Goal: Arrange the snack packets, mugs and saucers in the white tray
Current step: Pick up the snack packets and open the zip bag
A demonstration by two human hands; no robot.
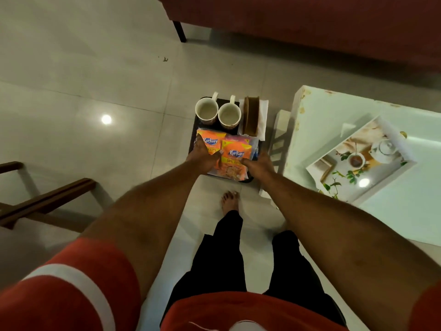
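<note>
We grip a dark tray point(193, 130) with left hand point(204, 156) and right hand point(259, 163); on it, mugs point(218, 113), packets point(232, 151). White tray point(362, 161) at three o'clock, on bench point(334, 111).

Red sofa point(310, 25), wooden chair point(47, 199), white table point(334, 130)
</note>
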